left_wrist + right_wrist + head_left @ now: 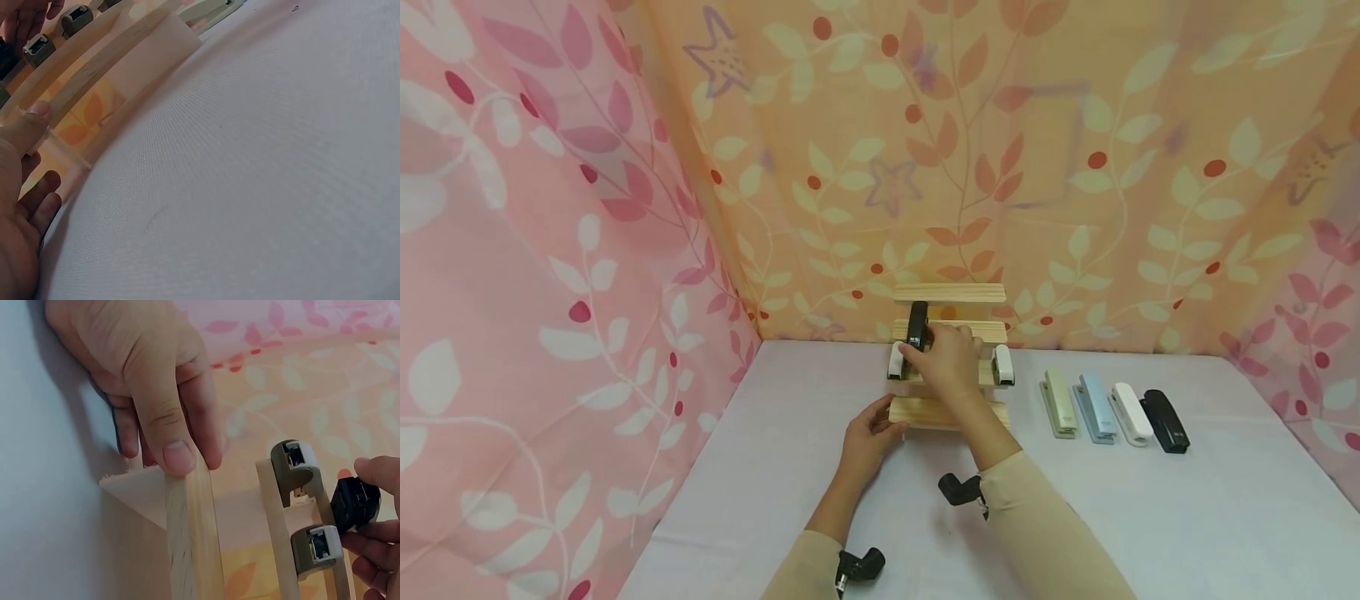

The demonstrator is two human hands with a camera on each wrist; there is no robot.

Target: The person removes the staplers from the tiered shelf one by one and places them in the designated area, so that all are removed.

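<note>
A wooden tiered rack with several slats stands at the back middle of the table. My left hand grips the left end of its front slat, thumb on top, as the right wrist view shows. My right hand reaches over the rack and holds a black stapler between thumb and fingers, close to the middle slats. In the right wrist view the black stapler is beside two staplers on the rack. A white stapler sits at the rack's left end, another white stapler at its right end.
Right of the rack lie a green stapler, a light blue stapler, a white stapler and a black stapler in a row. Behind the white-covered table hangs a patterned curtain, with a pink one on the left.
</note>
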